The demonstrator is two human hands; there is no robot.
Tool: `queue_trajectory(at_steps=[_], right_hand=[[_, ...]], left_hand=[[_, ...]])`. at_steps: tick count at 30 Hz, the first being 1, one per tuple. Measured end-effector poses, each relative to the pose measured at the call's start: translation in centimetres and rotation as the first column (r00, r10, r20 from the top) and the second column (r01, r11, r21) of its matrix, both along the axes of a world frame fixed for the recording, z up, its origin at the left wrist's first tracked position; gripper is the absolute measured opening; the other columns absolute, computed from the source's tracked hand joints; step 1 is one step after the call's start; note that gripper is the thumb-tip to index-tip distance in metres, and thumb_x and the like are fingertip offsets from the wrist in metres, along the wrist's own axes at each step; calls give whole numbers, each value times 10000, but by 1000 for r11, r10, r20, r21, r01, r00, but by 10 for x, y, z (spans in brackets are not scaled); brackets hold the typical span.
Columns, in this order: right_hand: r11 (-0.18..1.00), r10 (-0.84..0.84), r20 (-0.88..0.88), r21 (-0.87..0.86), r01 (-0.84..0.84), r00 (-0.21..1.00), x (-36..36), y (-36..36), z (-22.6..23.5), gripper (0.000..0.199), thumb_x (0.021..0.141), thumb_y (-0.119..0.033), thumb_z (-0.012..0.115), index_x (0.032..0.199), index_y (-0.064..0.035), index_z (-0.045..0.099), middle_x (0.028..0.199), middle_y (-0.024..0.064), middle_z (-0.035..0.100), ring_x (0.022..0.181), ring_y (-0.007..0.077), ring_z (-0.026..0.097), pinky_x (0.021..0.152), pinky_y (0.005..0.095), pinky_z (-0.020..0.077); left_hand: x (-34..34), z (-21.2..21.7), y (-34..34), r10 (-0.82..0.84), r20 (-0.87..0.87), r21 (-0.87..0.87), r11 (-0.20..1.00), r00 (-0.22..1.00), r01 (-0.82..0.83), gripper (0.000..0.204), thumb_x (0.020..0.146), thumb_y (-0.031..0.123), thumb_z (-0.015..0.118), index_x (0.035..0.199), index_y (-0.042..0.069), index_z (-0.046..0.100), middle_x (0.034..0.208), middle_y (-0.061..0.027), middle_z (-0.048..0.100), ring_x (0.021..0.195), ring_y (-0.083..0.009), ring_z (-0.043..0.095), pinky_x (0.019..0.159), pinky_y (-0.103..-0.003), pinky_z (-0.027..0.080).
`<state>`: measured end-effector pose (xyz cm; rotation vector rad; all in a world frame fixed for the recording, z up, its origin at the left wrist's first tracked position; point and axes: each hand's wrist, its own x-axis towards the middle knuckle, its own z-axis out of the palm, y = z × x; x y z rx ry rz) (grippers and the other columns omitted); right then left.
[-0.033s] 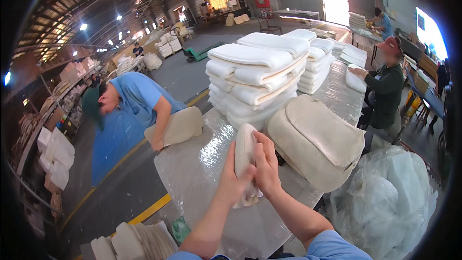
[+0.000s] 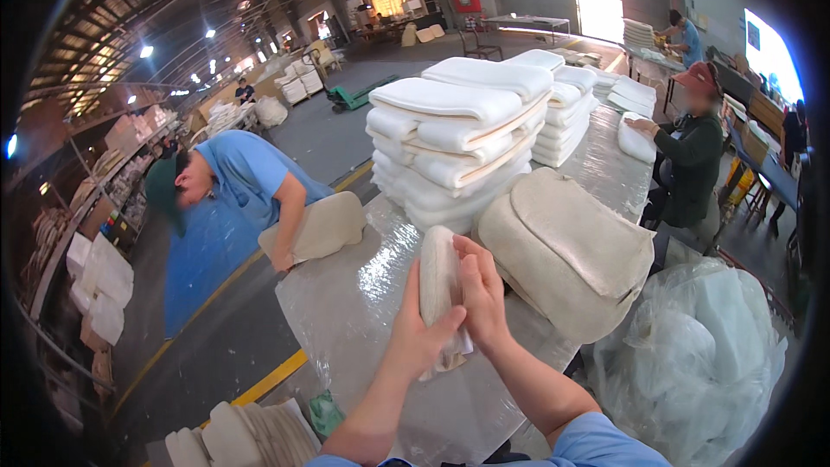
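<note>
A person's left hand [image 2: 417, 329] and right hand [image 2: 482, 298] grip a narrow beige pad [image 2: 436, 277] from opposite sides, over a shiny, plastic-covered tabletop [image 2: 341, 311]. Beyond the pad stands a stack of folded white padding [image 2: 458, 117]; to the pad's right lies a bulky beige cushion [image 2: 566, 251].

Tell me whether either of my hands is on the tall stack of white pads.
No: the left hand and right hand are both at the upright beige pad, while the white stack stands beyond them.
</note>
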<state>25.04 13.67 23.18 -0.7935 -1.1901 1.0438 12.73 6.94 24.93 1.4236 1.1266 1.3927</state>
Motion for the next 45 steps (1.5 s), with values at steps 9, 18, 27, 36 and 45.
queue_trajectory(at_steps=[9,18,27,36,45], right_hand=[[958,254,315,48,-283,914,71,22,-8,468,1094,-452,622,1270,-30,718,948,31,702,813,206,643,755,367,540],[852,32,502,438,-286,864,90,-106,-22,453,949,-414,811,1142,-19,698,1050,162,715,965,392,700,830,462,553],[883,-53,350,454,-120,935,66,-210,4,730,1004,-386,753,1547,10,467,1472,291,562,1314,428,616,1091,494,519],[913,86,377,341,-224,922,30,-233,-20,752,972,-275,785,1606,-33,461,1636,296,408,1509,471,414,1230,539,354],[910,-77,369,406,-86,926,17,-264,-34,734,984,-282,781,1598,-18,478,1645,292,408,1517,461,413,1227,533,347]], left_hand=[[-26,5,-50,195,-188,-83,974,963,-213,591,956,170,786,1482,-21,598,1419,-180,612,1294,-252,595,1129,-386,455],[-15,-44,-73,533,143,187,813,834,-552,481,1148,431,430,949,21,583,897,-129,671,814,-231,655,803,-384,546],[-9,14,-62,300,89,167,936,950,-311,530,1160,411,401,861,27,612,782,-137,690,738,-214,643,739,-367,521],[-40,-20,-70,207,121,93,971,971,-219,565,1171,446,343,909,25,613,847,-147,697,805,-234,662,804,-387,530],[-44,-10,-84,43,-20,198,979,999,-39,491,1163,389,381,957,21,632,955,-137,699,931,-225,645,906,-392,497]])
